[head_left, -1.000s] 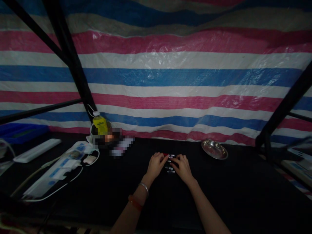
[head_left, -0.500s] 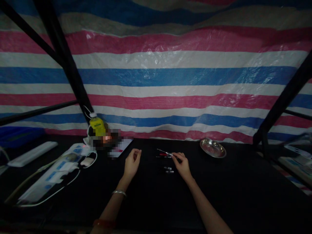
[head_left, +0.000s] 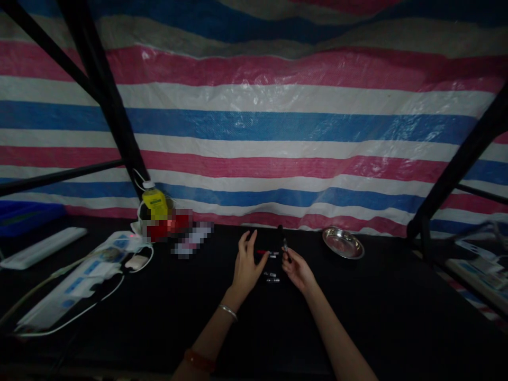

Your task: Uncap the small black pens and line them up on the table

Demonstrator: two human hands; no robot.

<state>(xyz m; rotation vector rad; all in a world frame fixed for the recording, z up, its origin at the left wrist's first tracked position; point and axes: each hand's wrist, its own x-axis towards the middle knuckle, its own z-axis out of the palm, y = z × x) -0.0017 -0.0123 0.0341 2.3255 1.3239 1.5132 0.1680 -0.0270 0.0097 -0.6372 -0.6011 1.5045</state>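
My right hand (head_left: 298, 271) is closed around the lower part of a dark pen (head_left: 283, 238), which stands nearly upright above the black table. My left hand (head_left: 245, 267) hovers just left of it, fingers spread and holding nothing. Between the hands lies a red pen-like piece (head_left: 262, 252), partly hidden by my left thumb. Several short pen-like pieces with clear or silvery ends (head_left: 273, 280) rest on the table nearer to me; their dark parts blend into the surface.
A shiny metal dish (head_left: 343, 243) sits at the back right. On the left are a power strip (head_left: 75, 286) with cables, a yellow bottle (head_left: 155, 204), a blurred-out red object and a blue tray (head_left: 29, 216). Striped sheeting hangs behind, between black frame posts.
My left hand has moved right toward the small pieces, and its fingers have spread. In my right hand the pen has turned from lying nearly flat to upright.
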